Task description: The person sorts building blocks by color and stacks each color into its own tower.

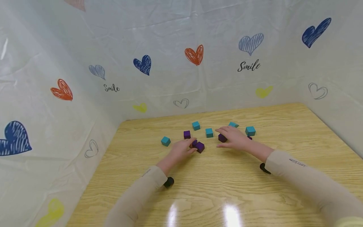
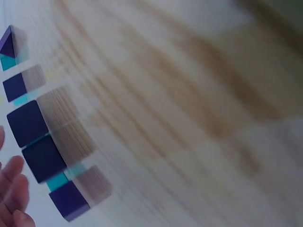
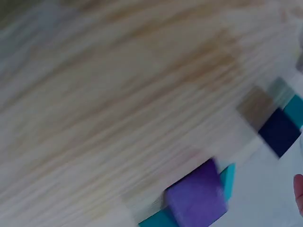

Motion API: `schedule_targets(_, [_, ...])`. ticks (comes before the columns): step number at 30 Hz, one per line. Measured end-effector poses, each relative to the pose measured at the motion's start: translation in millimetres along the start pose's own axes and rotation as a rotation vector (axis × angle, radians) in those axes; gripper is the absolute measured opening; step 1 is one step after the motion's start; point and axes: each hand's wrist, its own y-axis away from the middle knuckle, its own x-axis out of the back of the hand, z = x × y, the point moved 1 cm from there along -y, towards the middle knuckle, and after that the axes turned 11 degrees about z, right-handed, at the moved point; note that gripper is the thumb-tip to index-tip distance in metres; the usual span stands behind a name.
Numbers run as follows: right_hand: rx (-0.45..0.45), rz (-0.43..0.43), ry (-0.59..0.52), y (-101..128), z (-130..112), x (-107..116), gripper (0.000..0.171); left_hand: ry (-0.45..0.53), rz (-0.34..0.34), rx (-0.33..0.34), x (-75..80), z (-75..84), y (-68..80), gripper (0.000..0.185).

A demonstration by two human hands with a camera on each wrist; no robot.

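My left hand (image 1: 181,149) reaches over the table, with thumb and fingers spread about one purple cube (image 1: 194,143) and beside another purple cube (image 1: 200,147). In the left wrist view its fingertips (image 2: 16,189) show apart from the two nearest dark cubes (image 2: 45,158). On the right, my right hand (image 1: 233,138) has thumb and fingers parted around a purple cube (image 1: 222,137), without a visible pinch. One fingertip (image 3: 299,189) enters the right wrist view, away from the large purple block (image 3: 196,196). Part of another purple block (image 1: 249,138) peeks out behind the right hand.
Teal cubes stand around the hands: one at left (image 1: 165,141), one further back (image 1: 196,125), one between the hands (image 1: 209,132), one at right (image 1: 250,131). A teal wedge-like block (image 1: 233,125) and a purple cube (image 1: 187,134) are nearby. Heart-printed sheeting (image 1: 164,88) walls the wooden table (image 1: 215,183).
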Motion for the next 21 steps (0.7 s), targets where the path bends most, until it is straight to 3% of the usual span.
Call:
schedule_targets(6, [-0.006,-0.034,-0.021,-13.2,-19.1,-17.3,0.054,0.001,0.022,0.051,-1.7,4.8,-1.0,0.036])
schedule_targets(13, [-0.106,-0.121,-0.123,-28.0,-37.5,-29.3,0.045,0.008,0.06,0.09,-4.6,7.3,-0.9,0.024])
schedule_targets(21, [-0.239,-0.168,-0.135,-38.7,-49.8,-39.5,0.039,0.032,0.073,0.139,-4.5,10.8,-0.8,0.017])
